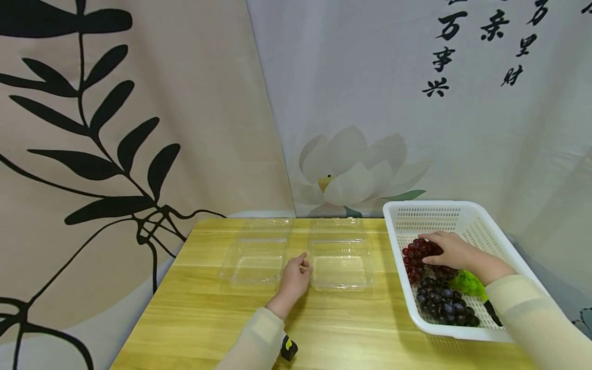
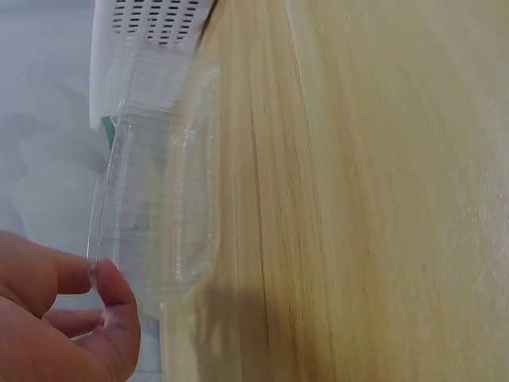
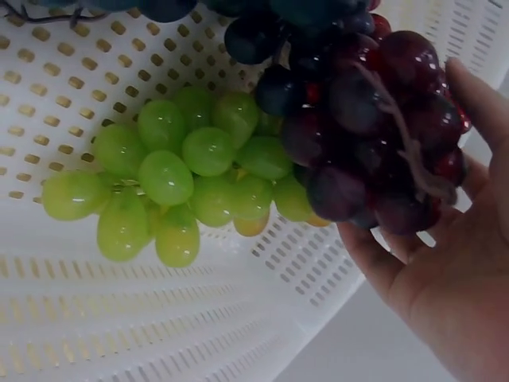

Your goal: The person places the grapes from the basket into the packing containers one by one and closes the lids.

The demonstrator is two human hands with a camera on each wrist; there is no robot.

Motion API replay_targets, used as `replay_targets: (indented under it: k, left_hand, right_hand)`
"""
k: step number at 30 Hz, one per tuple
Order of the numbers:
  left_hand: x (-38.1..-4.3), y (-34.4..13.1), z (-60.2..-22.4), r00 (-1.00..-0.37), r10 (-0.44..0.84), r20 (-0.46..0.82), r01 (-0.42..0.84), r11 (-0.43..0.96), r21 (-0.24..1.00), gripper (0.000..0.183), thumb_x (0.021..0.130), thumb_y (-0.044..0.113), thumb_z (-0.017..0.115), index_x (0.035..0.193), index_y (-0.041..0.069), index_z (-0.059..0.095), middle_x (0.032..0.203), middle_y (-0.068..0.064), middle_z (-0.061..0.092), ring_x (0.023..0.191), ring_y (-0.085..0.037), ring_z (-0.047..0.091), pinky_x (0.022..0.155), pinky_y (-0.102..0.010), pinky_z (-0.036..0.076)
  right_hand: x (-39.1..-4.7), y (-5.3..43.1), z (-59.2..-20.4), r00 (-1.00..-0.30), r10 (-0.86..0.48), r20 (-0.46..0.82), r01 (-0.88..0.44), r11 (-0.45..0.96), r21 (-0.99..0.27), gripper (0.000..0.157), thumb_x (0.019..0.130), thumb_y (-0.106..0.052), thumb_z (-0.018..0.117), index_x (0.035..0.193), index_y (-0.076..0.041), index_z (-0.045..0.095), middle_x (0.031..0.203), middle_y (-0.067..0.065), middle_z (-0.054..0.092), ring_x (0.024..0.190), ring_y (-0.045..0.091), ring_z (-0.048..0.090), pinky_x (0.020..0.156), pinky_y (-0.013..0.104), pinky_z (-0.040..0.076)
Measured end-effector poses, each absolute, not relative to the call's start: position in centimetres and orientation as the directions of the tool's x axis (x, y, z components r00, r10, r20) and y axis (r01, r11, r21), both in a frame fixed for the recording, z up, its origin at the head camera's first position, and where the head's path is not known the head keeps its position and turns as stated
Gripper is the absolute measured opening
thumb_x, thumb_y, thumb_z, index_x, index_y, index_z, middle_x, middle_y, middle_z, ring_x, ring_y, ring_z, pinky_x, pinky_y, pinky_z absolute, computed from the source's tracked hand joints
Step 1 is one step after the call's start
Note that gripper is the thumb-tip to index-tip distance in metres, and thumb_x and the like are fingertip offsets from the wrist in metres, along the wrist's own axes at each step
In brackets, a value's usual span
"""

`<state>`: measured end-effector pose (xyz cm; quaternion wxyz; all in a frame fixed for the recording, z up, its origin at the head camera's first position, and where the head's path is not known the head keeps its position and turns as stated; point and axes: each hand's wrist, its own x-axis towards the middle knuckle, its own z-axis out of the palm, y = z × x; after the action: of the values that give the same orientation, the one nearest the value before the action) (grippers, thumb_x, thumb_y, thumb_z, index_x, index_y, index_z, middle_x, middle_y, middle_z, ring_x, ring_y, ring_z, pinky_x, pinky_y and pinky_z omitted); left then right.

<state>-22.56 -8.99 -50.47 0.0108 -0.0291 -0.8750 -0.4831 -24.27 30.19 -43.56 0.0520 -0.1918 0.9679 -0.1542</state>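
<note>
My left hand (image 1: 296,280) is at the left edge of the right-hand clear plastic container (image 1: 339,272). In the left wrist view, thumb and fingers pinch the thin edge of that container (image 2: 143,191). Over the white basket (image 1: 399,288), my right hand (image 1: 449,251) grips a bunch of dark red grapes (image 1: 413,259). The right wrist view has fingers and thumb around that red bunch (image 3: 382,135), its stem showing on top. Beside it lie bright green grapes (image 3: 167,179) and a bunch of black grapes (image 1: 446,306), all inside the basket.
A second clear plastic container (image 1: 259,264) lies open on the wooden table (image 1: 194,308), left of the first. The basket's raised walls stand at the table's right side. A printed cloth (image 1: 222,103) hangs behind the table.
</note>
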Motion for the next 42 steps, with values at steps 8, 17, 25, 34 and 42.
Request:
replay_targets:
  k: [8,17,25,34,42]
  left_hand:
    - [-22.5,-8.9,-50.5,-0.999,0.028,0.043,0.051,0.509,0.859,0.047,0.091,0.001,0.059,0.134,-0.01,0.046,0.097,-0.01,0.056,0.073,-0.011,0.05,0.054,-0.017,0.044]
    - [-22.6,-8.9,-50.6,-1.0,0.026,0.014,0.025,0.459,0.888,0.047,0.092,0.0,0.058,0.136,-0.008,0.044,0.098,-0.011,0.054,0.066,-0.01,0.048,0.051,-0.017,0.047]
    - [-22.8,-8.9,-50.7,-0.999,0.029,0.027,0.037,0.446,0.894,0.047,0.091,-0.002,0.058,0.135,-0.01,0.044,0.096,-0.011,0.053,0.067,-0.009,0.048,0.05,-0.018,0.047]
    - [-22.8,-8.8,-50.7,-1.0,0.024,0.016,0.025,0.452,0.892,0.046,0.091,-0.002,0.058,0.135,-0.009,0.045,0.096,-0.009,0.053,0.066,-0.009,0.046,0.051,-0.017,0.045]
    - [-22.7,-8.9,-50.7,-0.999,0.028,0.018,0.029,0.443,0.896,0.047,0.091,-0.001,0.058,0.136,-0.009,0.044,0.096,-0.01,0.053,0.064,-0.008,0.046,0.05,-0.017,0.046]
  right_hand:
    - [-24.2,30.1,-43.9,-0.937,-0.334,-0.098,-0.29,0.906,-0.308,0.076,0.079,-0.04,0.073,0.136,0.001,0.045,0.127,0.036,0.045,0.107,0.057,0.044,0.082,0.065,0.041]
    - [-24.4,29.9,-44.2,-0.93,-0.348,-0.12,-0.301,0.907,-0.296,0.074,0.077,-0.019,0.078,0.138,0.001,0.042,0.126,0.039,0.042,0.089,0.043,0.059,0.072,0.053,0.051]
    - [-24.2,30.0,-44.2,-0.92,-0.392,-0.014,-0.374,0.886,-0.274,0.059,0.077,-0.006,0.074,0.131,0.001,0.051,0.117,0.034,0.052,0.092,0.042,0.059,0.072,0.05,0.052]
    - [-24.2,30.1,-43.6,-0.917,-0.392,0.074,-0.397,0.879,-0.264,0.044,0.08,-0.01,0.073,0.121,-0.001,0.062,0.112,0.029,0.056,0.096,0.044,0.057,0.078,0.055,0.05]
    - [-24.1,29.9,-43.0,-0.92,-0.377,0.11,-0.392,0.884,-0.256,0.041,0.083,-0.013,0.07,0.122,0.0,0.062,0.115,0.029,0.055,0.097,0.044,0.057,0.078,0.053,0.05]
